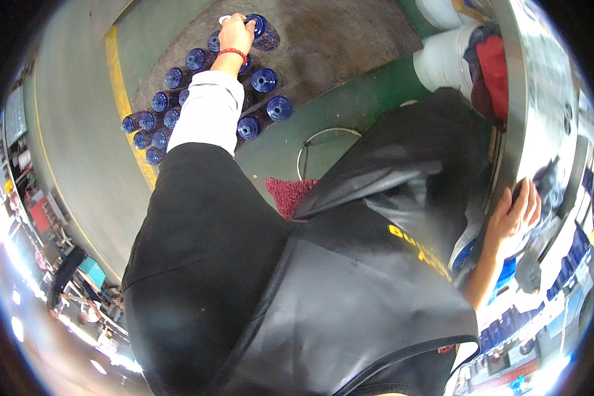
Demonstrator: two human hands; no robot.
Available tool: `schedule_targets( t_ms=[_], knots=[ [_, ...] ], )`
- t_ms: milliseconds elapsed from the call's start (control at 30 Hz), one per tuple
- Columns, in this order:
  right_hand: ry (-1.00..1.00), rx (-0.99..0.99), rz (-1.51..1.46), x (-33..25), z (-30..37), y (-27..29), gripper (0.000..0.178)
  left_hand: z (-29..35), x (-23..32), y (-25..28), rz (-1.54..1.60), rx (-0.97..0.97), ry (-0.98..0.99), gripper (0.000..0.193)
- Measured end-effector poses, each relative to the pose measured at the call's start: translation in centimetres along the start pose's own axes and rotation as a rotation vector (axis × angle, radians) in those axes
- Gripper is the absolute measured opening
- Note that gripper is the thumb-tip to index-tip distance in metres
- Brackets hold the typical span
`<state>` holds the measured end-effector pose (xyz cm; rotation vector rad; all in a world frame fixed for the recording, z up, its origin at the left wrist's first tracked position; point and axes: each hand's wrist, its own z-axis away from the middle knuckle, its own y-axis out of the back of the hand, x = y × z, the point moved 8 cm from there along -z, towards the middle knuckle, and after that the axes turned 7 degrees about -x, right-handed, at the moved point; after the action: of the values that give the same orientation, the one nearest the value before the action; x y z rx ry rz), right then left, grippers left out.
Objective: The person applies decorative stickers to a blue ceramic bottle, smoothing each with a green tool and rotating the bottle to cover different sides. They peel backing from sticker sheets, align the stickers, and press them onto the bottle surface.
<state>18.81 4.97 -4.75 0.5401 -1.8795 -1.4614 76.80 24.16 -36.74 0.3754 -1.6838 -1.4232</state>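
My left hand, in a white sleeve with a red bead bracelet, reaches out to a group of containers on the floor. Its fingers are closed at the blue top of one dark, patterned cylindrical container, which leans slightly. A small white piece shows beside the fingers; I cannot make out what it is. Several more blue-topped containers stand in rows around and below the wrist, partly hidden by the sleeve. My right hand lies open, fingers extended, at the edge of the workbench, next to grey cloth-like material.
A white bucket with red and dark cloth stands by the bench. A wire hoop and a dark red knitted piece lie near my black apron. A yellow floor line runs left of the containers.
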Motion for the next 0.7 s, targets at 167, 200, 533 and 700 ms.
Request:
schedule_targets(
  t_ms=[167,200,533,700],
  knots=[
    [-0.035,-0.122,0.045,-0.2,-0.8,-0.5,0.069,-2.9,-5.2,-1.8,0.077,0.082,0.071,0.040],
    [-0.060,-0.150,0.066,-0.3,-1.1,-0.7,0.074,-3.5,-5.6,-1.6,0.102,0.138,0.024,0.032],
    [-0.227,-0.212,0.187,0.6,-2.3,-2.0,0.089,-8.2,-11.1,2.4,0.119,0.284,0.063,0.024],
    [-0.169,-0.188,0.182,0.6,-2.4,-1.9,0.082,-10.3,-16.2,3.9,0.083,0.315,0.042,0.022]
  ],
)
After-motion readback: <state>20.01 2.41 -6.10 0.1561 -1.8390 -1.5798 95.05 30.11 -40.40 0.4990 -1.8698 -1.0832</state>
